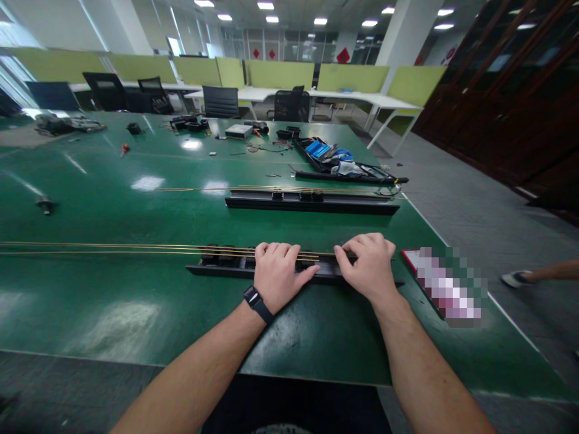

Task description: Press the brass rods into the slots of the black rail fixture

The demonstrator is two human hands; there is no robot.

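A long black channel-shaped rail (pixel 217 271) lies crosswise on the green table in front of me, with black blocks (pixel 221 254) inside it. Several thin brass-coloured rods (pixel 136 248) run along it and stretch far out to the left. Over the rail, my left hand (pixel 278 274) curls its fingers round the rods, its thumb stretched to the right; rod ends show just past it. Near the rail's right end, my right hand (pixel 368 262) is closed in a pinch where one rod reaches its fingers. Its fingertips are partly hidden.
Beyond lies a second black rail (pixel 312 205) with blocks and rods. Farther back are a black tray (pixel 312 160) of blue and grey items, and a white box (pixel 239 131). A blurred-out flat item (pixel 409 258) lies right. A person's foot (pixel 518 278) shows beyond the table's edge.
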